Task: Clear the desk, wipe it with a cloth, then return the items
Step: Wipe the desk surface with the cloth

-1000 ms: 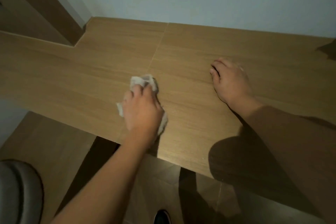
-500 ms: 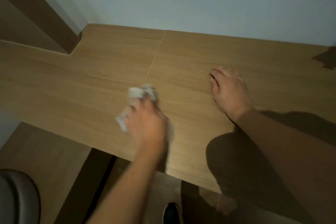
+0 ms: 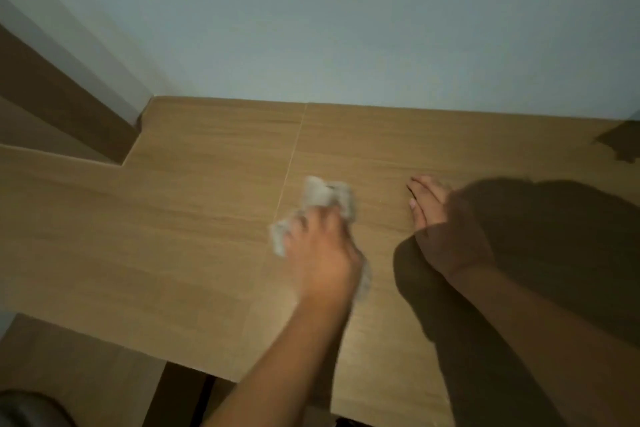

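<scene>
Wiping: left hand (image 3: 322, 253) presses a crumpled cloth (image 3: 325, 196) onto the desk (image 3: 173, 218), just right of the seam (image 3: 289, 163).
Left fingers: curled over the cloth, gripping it; blurred.
Cloth: white, bunched, sticking out beyond the fingertips and at both sides of the hand, lying on the desk.
Right hand (image 3: 446, 229): well right of the seam, palm down, resting on the desk, partly in shadow.
Right fingers: fairly straight and close together, holding nothing.
Desk: light wood, two panels meeting at the seam, backed by a pale wall (image 3: 346, 28).
</scene>
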`<state>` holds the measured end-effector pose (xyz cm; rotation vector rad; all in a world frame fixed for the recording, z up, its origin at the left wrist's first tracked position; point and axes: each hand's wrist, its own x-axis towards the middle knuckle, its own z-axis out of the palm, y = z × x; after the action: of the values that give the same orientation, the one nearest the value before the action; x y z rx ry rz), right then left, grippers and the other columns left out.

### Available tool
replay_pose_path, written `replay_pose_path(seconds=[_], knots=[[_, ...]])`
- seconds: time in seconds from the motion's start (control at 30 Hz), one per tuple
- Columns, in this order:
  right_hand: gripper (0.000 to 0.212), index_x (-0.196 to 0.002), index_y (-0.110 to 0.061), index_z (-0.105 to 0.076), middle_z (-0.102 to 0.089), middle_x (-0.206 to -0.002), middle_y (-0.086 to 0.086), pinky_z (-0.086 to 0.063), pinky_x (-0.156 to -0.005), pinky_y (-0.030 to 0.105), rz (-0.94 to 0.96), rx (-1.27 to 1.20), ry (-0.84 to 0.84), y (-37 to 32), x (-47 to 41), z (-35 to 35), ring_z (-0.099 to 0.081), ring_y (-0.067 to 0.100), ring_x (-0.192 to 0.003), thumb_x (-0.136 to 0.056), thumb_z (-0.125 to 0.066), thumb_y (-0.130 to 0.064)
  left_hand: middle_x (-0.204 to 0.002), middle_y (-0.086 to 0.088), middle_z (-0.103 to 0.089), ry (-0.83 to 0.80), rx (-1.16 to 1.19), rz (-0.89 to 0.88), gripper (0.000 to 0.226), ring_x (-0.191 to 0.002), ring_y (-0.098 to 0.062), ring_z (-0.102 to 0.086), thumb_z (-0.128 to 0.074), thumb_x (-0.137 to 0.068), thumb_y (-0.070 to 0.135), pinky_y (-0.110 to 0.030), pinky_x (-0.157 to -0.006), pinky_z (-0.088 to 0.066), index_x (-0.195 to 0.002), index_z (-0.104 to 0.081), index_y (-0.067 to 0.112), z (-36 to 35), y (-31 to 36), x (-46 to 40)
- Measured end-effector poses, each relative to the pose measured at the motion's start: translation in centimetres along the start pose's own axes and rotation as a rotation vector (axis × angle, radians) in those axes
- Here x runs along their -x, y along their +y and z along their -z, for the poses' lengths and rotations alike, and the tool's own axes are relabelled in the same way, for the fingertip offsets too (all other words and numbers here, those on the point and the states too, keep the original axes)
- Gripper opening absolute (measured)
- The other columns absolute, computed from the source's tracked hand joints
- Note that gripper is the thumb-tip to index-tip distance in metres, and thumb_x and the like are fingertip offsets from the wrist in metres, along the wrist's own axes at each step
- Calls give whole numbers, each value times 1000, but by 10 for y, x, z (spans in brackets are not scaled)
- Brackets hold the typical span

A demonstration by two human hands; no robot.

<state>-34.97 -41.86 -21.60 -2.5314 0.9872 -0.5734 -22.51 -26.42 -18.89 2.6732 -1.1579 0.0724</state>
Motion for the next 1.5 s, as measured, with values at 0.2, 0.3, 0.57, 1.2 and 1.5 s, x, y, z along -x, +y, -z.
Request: replay_pose_path(seconds=[0.2, 0.3, 0.57, 1.2, 1.5], knots=[[53, -126, 1, -63, -59, -130, 19, -38, -108, 39, -177, -97, 38, -2, 5, 12, -54, 35, -119, -97, -30, -29, -109, -18, -62, 39, 66, -68, 42, -94, -38, -55, -39, -84, 26, -46, -81, -44, -112, -66, 9, 17, -37, -28], [36, -125, 1, -61, -59, -127, 20, -39, -107, 46, -182, 87, 64, 33, 19, 46, -53, 36, -120, -100, -43, -17, -120, -28, -55, 38, -5, 413, 39, -109, -44, -49, -39, -96, 21, -51, -91, -38, -123, -59, 2, 22, -82, -79], [45, -133, -4, -58, -54, -141, 14, -34, -113, 47, -250, 228, 11, 86, 29, 60, -45, 32, -133, -102, -37, -30, -106, -8, -60, -172, 108, -384, 42, -95, -34, -54, -47, -80, 31, -44, -79, -41, -115, -66, 19, -17, 98, -8], [36, -133, -8, -58, -54, -140, 8, -30, -114, 42, -254, 246, 29, 88, 25, 60, -43, 26, -134, -103, -44, -22, -137, -14, -49, -16, 78, -162, 47, -123, -37, -42, -44, -99, 22, -46, -101, -32, -146, -48, 19, -23, 64, -178], [39, -126, -4, -62, -59, -132, 15, -36, -110, 46, -218, 241, 86, 93, 28, 57, -50, 31, -128, -97, -44, -24, -132, -7, -56, -274, 170, -739, 47, -123, -34, -42, -51, -89, 23, -44, -96, -32, -136, -59, 20, -39, 153, -100]])
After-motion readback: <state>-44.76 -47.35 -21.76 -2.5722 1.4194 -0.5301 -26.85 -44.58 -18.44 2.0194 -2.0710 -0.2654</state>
